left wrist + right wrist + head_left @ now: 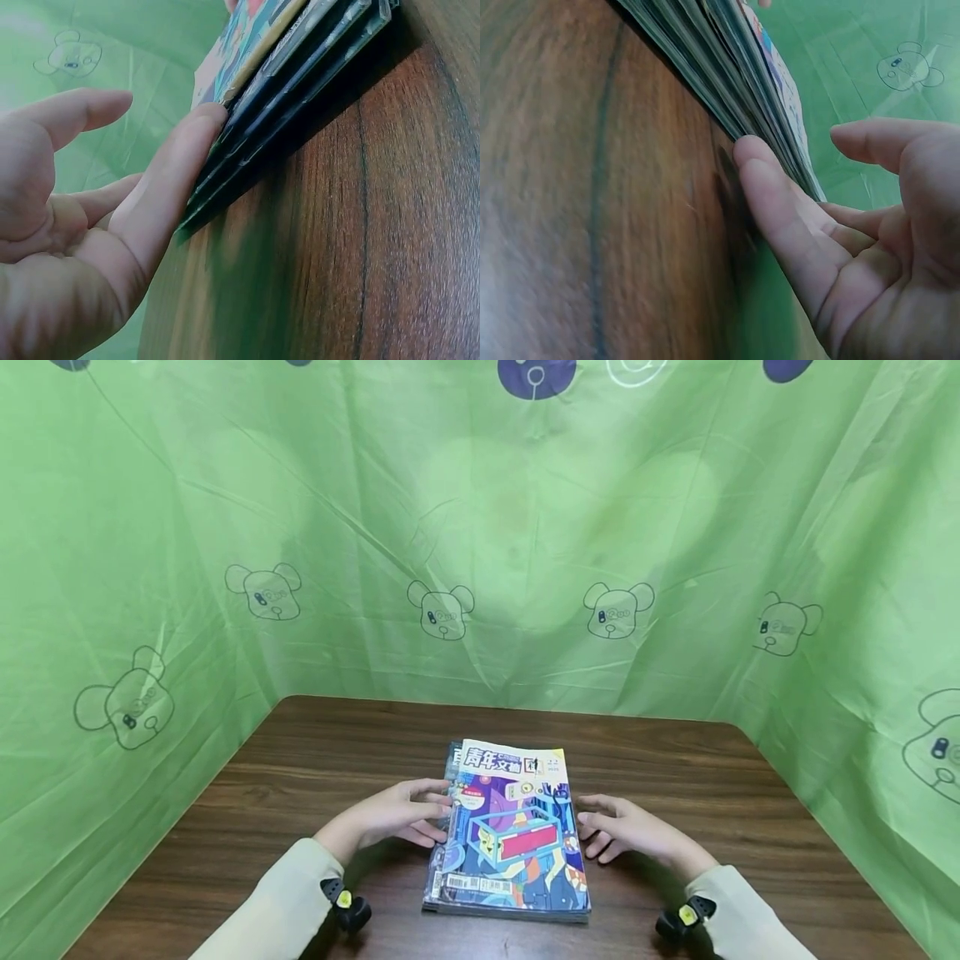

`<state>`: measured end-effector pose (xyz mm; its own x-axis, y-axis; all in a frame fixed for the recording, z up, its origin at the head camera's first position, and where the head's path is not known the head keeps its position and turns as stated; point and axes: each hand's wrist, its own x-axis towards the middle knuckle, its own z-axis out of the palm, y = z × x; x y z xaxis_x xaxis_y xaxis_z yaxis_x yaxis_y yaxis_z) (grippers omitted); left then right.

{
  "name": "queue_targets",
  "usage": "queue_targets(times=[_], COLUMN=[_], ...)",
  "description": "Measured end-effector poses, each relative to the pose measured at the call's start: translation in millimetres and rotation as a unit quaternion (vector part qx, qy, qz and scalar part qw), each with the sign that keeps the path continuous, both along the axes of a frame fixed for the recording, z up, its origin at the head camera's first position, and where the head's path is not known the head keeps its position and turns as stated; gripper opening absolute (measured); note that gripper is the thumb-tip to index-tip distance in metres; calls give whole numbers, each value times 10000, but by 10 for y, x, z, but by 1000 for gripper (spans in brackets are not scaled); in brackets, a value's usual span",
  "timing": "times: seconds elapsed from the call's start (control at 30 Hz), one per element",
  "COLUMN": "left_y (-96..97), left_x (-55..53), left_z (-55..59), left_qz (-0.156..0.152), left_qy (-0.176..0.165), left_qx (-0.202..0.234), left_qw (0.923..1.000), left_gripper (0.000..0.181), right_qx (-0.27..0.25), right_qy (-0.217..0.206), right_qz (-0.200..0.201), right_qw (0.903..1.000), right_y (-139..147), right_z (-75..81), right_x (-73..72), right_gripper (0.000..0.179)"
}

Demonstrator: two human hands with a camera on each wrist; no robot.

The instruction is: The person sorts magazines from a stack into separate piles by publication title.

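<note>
A stack of magazines (517,827) lies flat on the wooden table, its top cover colourful with Chinese lettering along the white upper part. Along its left side, my left hand (401,814) has its fingers loosely extended, and the left wrist view shows a fingertip right at the layered spines (300,67). On the opposite side, my right hand (626,831) stays relaxed with the thumb apart. In the right wrist view, a fingertip meets the lower page edges (720,67). Neither hand curls around the stack. A darker cover peeks out at the upper left.
The brown wood-grain table (337,743) extends around the stack. Green fabric (525,527) with bear-face drawings encloses the table at the back and both sides. Each wrist carries a small black camera, the left one (352,912) and the right one (675,922).
</note>
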<state>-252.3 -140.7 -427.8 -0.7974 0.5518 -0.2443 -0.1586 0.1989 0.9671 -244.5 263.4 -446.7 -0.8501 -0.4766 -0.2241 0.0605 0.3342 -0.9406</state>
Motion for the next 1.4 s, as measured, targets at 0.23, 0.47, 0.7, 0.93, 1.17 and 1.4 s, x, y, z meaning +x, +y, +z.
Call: queue_targets(times=[0.23, 0.47, 0.7, 0.93, 1.17, 1.4], left_y=[38, 119, 186, 176, 162, 216], left_x=[-3, 14, -33, -66, -73, -5], left_z=[-21, -67, -83, -108, -133, -102], left_qz=[135, 324, 442, 407, 386, 217], left_qy=[-28, -204, 225, 308, 81, -86], left_qx=[155, 456, -210, -253, 290, 690], left_qw=[9998, 9982, 9985, 9984, 9988, 9973], left_gripper=[75, 68, 65, 64, 66, 68], right_qx=[-45, 57, -10, -123, -346, -461], right_qy=[-56, -78, -131, -109, -140, -101], right_qz=[-15, -166, -189, -284, -300, -404], right_qw=[10000, 9998, 9997, 9995, 9989, 9981], right_y=[-74, -127, -155, -165, -149, -155], right_z=[-40, -71, -99, -113, -145, -143], right_x=[-20, -2, 3, 18, 38, 59], right_gripper=[70, 69, 69, 66, 62, 59])
